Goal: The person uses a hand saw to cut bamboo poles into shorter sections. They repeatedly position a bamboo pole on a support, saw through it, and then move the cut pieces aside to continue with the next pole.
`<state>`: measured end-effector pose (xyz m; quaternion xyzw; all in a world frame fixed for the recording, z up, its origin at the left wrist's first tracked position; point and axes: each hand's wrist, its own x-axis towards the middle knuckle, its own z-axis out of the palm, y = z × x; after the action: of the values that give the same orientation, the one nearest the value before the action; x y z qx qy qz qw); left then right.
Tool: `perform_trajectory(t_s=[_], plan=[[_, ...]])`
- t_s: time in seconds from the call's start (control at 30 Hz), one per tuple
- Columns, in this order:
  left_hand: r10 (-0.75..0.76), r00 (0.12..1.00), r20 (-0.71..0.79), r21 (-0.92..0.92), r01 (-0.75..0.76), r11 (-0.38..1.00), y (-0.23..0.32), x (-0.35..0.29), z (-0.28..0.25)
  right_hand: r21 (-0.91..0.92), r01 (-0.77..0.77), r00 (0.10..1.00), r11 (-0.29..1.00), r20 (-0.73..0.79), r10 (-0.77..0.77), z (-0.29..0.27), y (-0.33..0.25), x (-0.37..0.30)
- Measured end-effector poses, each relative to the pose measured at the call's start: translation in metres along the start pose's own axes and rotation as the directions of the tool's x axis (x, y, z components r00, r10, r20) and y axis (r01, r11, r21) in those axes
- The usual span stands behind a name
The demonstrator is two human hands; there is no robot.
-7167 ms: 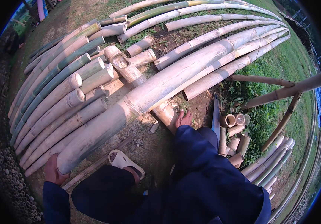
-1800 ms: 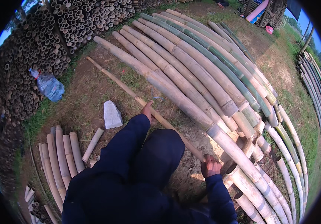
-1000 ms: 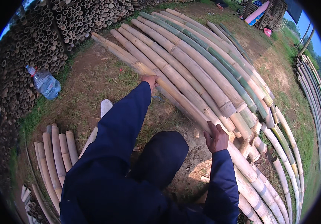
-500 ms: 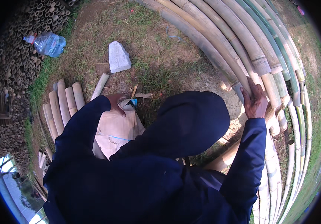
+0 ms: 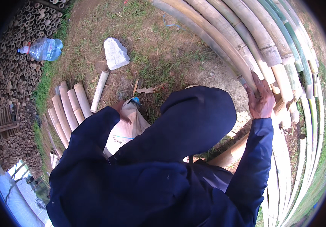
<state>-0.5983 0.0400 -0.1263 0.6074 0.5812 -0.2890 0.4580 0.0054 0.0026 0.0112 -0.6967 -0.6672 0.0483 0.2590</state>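
My right hand (image 5: pixel 262 99) is closed over the near end of a long pale bamboo pole (image 5: pixel 223 45) at the edge of a row of poles. My left hand (image 5: pixel 122 112) lies over the top of a brown cardboard piece (image 5: pixel 127 128), its fingers apart. A blue scrap (image 5: pixel 135 100) sticks out at the cardboard's upper edge, and a thin blue line crosses its face. My dark-clad knee (image 5: pixel 199 117) hides the ground between the hands and part of the cardboard.
Cut bamboo pieces (image 5: pixel 70 104) lie left of the cardboard, with a short bamboo tube (image 5: pixel 100 90) beside them. A white stone block (image 5: pixel 116 54) rests on the grass. Farther left are a large plastic bottle (image 5: pixel 46 49) and stacked bamboo (image 5: pixel 11 79). More poles (image 5: pixel 310 125) line the right side.
My view has shifted slightly, so the bottle and stone sit farther left. My left hand has come slightly closer to my knee; the right hand stays at the pole's end.
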Motion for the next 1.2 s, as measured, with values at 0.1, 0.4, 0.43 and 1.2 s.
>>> perform_trajectory(t_s=[0.1, 0.4, 0.43, 1.2], plan=[[-0.057, 0.994, 0.094, -0.020, 0.059, 0.998, 0.009, -0.001, -0.003, 0.003, -0.058, 0.998, 0.998, 0.001, 0.058, -0.004, -0.004, 0.000], [0.078, 0.975, 0.208, 0.095, -0.100, 0.990, 0.024, 0.049, 0.005, -0.049, -0.125, 0.992, 0.991, -0.026, 0.124, -0.001, -0.021, -0.008], [0.096, 0.970, 0.221, 0.108, -0.122, 0.987, 0.024, 0.058, 0.002, -0.077, -0.148, 0.989, 0.986, -0.006, 0.148, 0.001, -0.023, -0.009], [0.847, 0.118, -0.518, 0.357, -0.871, 0.339, 0.269, 0.024, -0.191, -0.220, -0.330, 0.943, 0.918, -0.121, 0.310, -0.029, -0.052, 0.015]])
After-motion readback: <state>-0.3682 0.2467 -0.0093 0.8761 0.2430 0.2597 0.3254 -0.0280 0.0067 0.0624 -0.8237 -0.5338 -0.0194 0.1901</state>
